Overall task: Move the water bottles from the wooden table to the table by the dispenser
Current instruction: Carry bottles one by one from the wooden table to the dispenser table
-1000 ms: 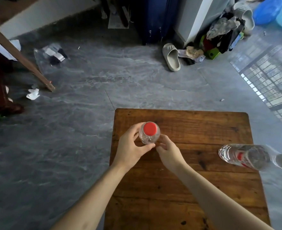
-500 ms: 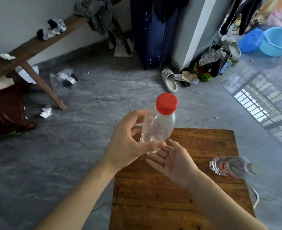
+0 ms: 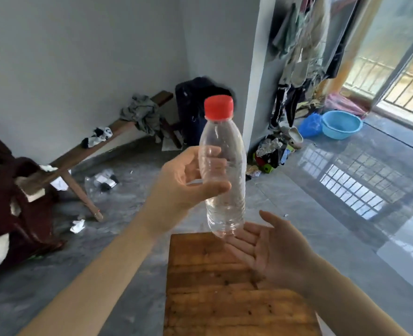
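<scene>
A clear plastic water bottle (image 3: pixel 225 170) with a red cap stands upright in the air above the far end of the wooden table (image 3: pixel 225 294). My left hand (image 3: pixel 183 183) grips its middle, thumb in front and fingers behind. My right hand (image 3: pixel 271 248) lies open, palm up, just below and to the right of the bottle's base, over the table's far right part. The second bottle seen earlier is out of view.
A wooden bench (image 3: pixel 91 151) with clothes runs along the left wall. A dark suitcase (image 3: pixel 193 112) stands by the pillar. Clothes hang at the upper right above a blue basin (image 3: pixel 341 123). Litter lies on the grey floor (image 3: pixel 127 202).
My left hand has lifted the bottle off the table and raised it higher. My right hand has let go and opened beneath it. The view has tilted up; the lying bottle has left the frame.
</scene>
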A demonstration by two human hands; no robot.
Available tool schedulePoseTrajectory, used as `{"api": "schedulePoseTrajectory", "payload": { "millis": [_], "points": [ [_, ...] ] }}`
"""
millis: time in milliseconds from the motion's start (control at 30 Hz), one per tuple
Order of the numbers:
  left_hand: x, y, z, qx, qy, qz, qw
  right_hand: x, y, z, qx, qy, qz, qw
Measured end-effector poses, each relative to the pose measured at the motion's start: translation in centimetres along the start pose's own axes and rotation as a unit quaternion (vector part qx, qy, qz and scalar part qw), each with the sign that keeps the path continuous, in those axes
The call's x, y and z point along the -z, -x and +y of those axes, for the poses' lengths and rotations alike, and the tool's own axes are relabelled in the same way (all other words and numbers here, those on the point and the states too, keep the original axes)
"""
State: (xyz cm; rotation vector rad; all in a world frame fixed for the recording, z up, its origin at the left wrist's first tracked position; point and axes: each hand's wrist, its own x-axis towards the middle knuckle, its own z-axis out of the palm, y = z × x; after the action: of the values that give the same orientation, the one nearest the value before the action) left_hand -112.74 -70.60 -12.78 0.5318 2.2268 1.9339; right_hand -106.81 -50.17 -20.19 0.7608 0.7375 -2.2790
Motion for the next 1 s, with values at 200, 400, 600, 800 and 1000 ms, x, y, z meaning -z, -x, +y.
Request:
{"api": "schedulePoseTrajectory", "payload": {
  "millis": [200,400,600,800,1000],
  "points": [
    [-2.4,-0.6,9.4,-0.057,-0.033,-0.026,0.997,-3.5,8.7,-2.6,0.058,0.037,-0.033,0.997],
    [-4.6,-0.2,13.6,-0.095,-0.052,-0.057,0.992,-4.0,13.2,-3.3,0.094,0.042,-0.026,0.994],
    [-5.0,-0.7,15.5,-0.119,-0.053,-0.068,0.989,-4.7,15.5,-3.2,0.136,0.055,-0.034,0.989],
    [-4.2,-1.0,17.1,-0.129,-0.019,-0.1,0.986,-5.7,16.6,-2.1,0.166,0.027,-0.035,0.985],
    [-4.9,-0.8,17.4,-0.147,-0.018,-0.145,0.978,-5.6,17.8,-0.2,0.191,-0.019,-0.027,0.981]
  ]
}}
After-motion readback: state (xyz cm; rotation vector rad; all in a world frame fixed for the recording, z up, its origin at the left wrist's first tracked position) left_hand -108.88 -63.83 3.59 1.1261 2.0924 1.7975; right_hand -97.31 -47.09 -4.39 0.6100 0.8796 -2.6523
